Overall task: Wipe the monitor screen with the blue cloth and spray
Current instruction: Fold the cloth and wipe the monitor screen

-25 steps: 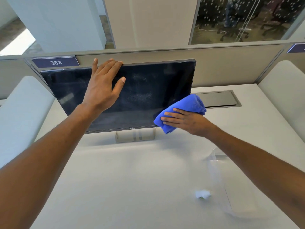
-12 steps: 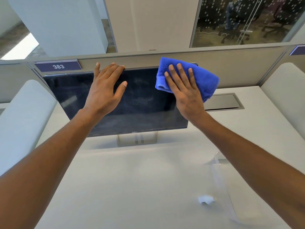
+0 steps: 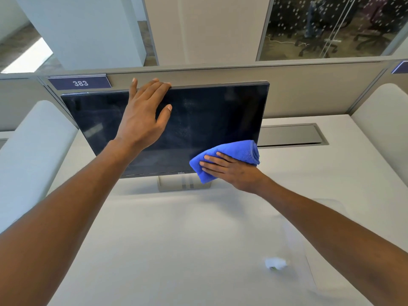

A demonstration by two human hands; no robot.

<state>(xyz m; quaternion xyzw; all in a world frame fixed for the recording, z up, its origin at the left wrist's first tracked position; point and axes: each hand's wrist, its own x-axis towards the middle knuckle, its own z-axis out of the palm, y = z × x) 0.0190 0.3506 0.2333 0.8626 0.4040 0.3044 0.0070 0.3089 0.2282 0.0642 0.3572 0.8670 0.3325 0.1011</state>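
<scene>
My right hand presses the blue cloth flat-fingered on the Dell monitor at its lower right corner; my left hand, open, steadies its top edge. Haze at centre suggests wiping remains.

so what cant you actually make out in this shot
- Head view: the monitor screen's lower right corner, hidden by the blue cloth under the right hand.
- Screen strip under the left hand and forearm: streaks there can't be judged.
- Small white object on the desk: too blurred to identify.
- Spray bottle: not clearly visible.
</scene>
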